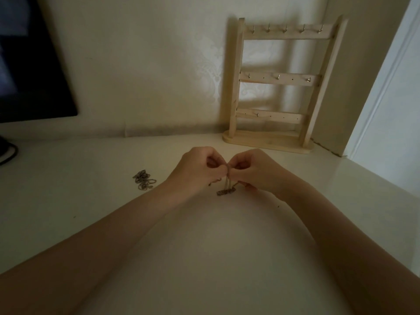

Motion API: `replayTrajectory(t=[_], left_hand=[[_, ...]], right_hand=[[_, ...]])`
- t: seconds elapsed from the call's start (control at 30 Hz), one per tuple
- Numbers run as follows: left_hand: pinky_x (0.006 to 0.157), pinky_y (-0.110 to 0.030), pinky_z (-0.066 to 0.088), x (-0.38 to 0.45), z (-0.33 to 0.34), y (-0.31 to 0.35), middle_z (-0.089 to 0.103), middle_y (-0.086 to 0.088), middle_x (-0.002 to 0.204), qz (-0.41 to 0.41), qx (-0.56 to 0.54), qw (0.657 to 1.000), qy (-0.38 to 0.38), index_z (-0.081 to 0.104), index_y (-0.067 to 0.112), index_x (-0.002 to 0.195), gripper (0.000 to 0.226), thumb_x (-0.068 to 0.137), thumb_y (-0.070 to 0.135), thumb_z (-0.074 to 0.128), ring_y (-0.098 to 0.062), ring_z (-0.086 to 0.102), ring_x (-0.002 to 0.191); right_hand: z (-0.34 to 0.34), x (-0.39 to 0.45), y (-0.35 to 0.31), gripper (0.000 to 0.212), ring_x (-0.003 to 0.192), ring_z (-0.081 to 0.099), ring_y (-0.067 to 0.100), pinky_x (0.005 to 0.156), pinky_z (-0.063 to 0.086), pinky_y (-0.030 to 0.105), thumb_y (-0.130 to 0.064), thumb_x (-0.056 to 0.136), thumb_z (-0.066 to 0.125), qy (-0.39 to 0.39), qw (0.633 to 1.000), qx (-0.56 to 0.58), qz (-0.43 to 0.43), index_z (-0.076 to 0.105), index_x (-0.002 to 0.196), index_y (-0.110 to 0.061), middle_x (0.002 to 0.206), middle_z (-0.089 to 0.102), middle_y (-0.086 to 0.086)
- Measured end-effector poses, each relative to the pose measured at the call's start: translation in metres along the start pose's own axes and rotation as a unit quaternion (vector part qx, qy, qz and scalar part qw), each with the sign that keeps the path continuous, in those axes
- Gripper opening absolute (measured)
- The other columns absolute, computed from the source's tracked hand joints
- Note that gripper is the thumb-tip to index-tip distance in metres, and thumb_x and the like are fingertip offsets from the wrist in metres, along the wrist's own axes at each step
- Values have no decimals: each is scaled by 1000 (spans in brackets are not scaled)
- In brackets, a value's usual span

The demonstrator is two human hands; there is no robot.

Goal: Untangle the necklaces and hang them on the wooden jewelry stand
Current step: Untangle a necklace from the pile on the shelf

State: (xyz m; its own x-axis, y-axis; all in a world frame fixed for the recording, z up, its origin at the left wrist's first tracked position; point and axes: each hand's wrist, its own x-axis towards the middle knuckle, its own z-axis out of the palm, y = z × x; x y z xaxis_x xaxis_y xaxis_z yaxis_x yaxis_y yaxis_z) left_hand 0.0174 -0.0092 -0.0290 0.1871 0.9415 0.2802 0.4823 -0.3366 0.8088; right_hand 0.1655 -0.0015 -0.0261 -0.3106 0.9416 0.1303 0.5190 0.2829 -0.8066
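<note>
You have one necklace (228, 181) up between both hands, just above the table (216, 258), its chain strands bunched at your fingertips and a small bar pendant (225, 192) hanging below, at or just off the surface. Your left hand (197, 169) has its fingers curled in, pinching the chain from one side, and your right hand (254, 170) mirrors it, pinching the same bunch from the other, the two sets of fingertips nearly touching. It looks like you're in the thick of the untangling here, picking at a knot or the clasp; the strands are too fine and the light too dim to tell which. Off to your left, a second chain (143, 180) lies in a loose heap on the table, apart from your hands and untouched. Further back on the right, the stand (276, 87) sits upright against the wall, three rails of small hooks, and every hook I can make out is bare. So by my read nothing is hung yet: this necklace needs freeing and hanging, then the heap needs the same. A dark screen (34, 57) stands at the far left, and that's the scene.
</note>
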Motion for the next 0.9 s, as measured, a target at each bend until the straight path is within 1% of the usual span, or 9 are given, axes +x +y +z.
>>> replayTrajectory(t=[0.17, 0.23, 0.3, 0.4, 0.53, 0.63, 0.73, 0.8, 0.9], left_hand=[[66, -30, 53, 0, -2, -6, 64, -1, 76, 33, 28, 999, 1, 56, 22, 73, 17, 79, 9, 64, -13, 61, 68], [64, -25, 50, 1, -3, -7, 63, 2, 75, 47, 38, 998, -6, 56, 23, 74, 17, 79, 9, 65, -11, 59, 68], [58, -16, 44, 1, -3, -6, 59, 8, 71, 69, 55, 996, -9, 55, 24, 73, 18, 79, 11, 66, -2, 54, 64], [52, -8, 36, -1, -1, -3, 52, 13, 66, 101, 93, 990, -10, 53, 22, 74, 19, 79, 12, 68, 5, 48, 56], [52, -11, 35, -5, 2, -3, 47, 14, 65, 132, 160, 978, -11, 51, 17, 80, 15, 80, 13, 65, -2, 44, 56], [53, -12, 33, -3, 1, 0, 43, 15, 65, 172, 213, 962, 3, 46, 17, 80, 17, 81, 12, 62, -1, 42, 58], [54, -11, 33, -2, -1, 1, 40, 16, 67, 199, 255, 946, 13, 43, 18, 82, 17, 82, 13, 60, 0, 40, 59], [52, -12, 33, -1, -3, 2, 44, 16, 67, 183, 224, 957, 21, 47, 18, 83, 16, 82, 12, 61, -1, 42, 58], [57, -10, 41, 2, -10, 5, 55, 12, 71, 133, 75, 987, 41, 56, 19, 81, 12, 79, 11, 66, -2, 50, 62]], right_hand=[[2, 3, 2, 3, 44, 43, 0, 46, 37, 13, -7, 81, 65, 0, 999, -28, -37, 67, 82, -10, 60, 55, -6], [2, 3, 2, 7, 43, 43, -1, 47, 37, 15, -7, 81, 63, -6, 998, -35, -43, 64, 79, -14, 60, 54, -9], [1, 2, 1, 14, 43, 44, 0, 47, 38, 16, -8, 83, 60, -11, 999, -27, -40, 60, 74, -18, 57, 52, -11], [-1, -1, 0, 14, 48, 44, 6, 45, 38, 18, -7, 83, 56, -4, 999, 17, -29, 60, 72, -15, 55, 50, -6], [0, -2, 0, 13, 49, 43, 8, 44, 36, 18, -6, 82, 55, 10, 999, 38, -19, 61, 71, -9, 57, 50, -2], [2, -2, -1, 17, 48, 41, 10, 44, 34, 19, -6, 82, 55, 30, 998, 51, -26, 59, 67, -10, 55, 49, -2], [3, -2, -1, 18, 43, 40, 6, 44, 33, 19, -7, 81, 56, 50, 997, 45, -47, 58, 64, -13, 50, 48, -7], [3, -1, -3, 19, 42, 40, 0, 46, 33, 14, -6, 80, 57, 78, 993, 22, -81, 58, 64, -16, 47, 48, -14], [1, 1, -4, 22, 42, 42, -1, 45, 33, 11, -2, 82, 58, 106, 987, 22, -119, 57, 66, -17, 46, 50, -19]])
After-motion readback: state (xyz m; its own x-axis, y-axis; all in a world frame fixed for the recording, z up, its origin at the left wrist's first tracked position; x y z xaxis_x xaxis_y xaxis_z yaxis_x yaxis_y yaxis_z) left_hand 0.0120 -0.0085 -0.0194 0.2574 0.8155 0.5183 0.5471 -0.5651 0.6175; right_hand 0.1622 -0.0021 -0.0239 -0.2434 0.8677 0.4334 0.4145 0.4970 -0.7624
